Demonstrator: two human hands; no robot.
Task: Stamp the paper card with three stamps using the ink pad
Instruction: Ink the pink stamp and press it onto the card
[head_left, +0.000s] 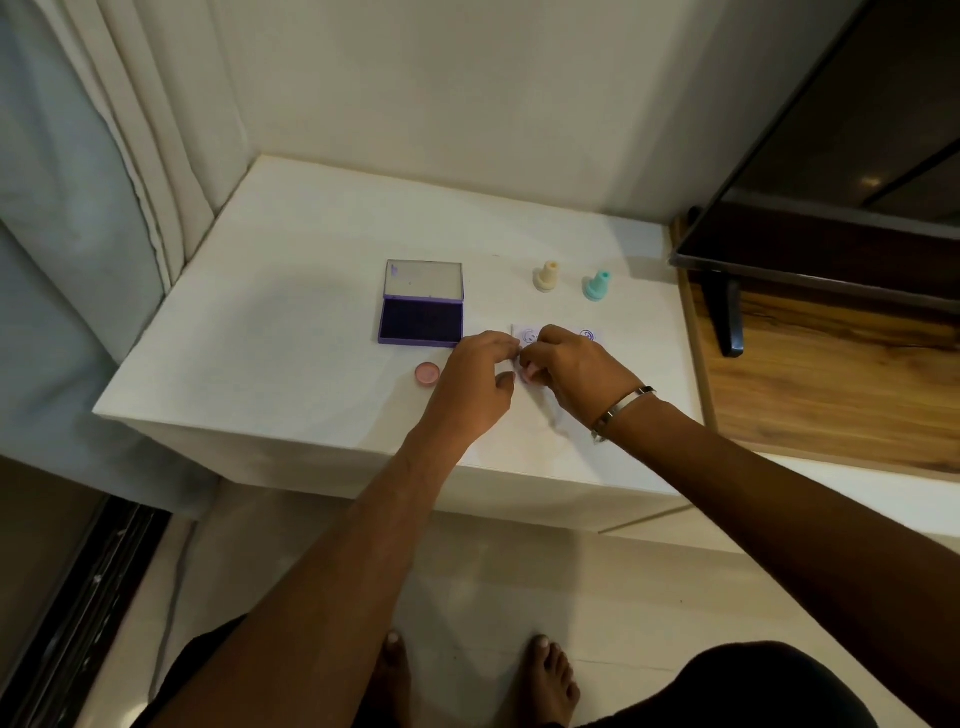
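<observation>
Head view: both my hands meet mid-frame over the card (527, 335). Left hand (480, 376) and right hand (563, 366) look pinched on a small pink stamp (527, 373); grip mostly hidden. Stamp is light, rigid; hold its stem. Card is thin, slides easily, largely covered. Ink pad (422, 322) open, just left.

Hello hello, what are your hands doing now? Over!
Both hands, left and right, meet over the card, pink stamp between them. Ink pad open. Nothing in the way.
</observation>
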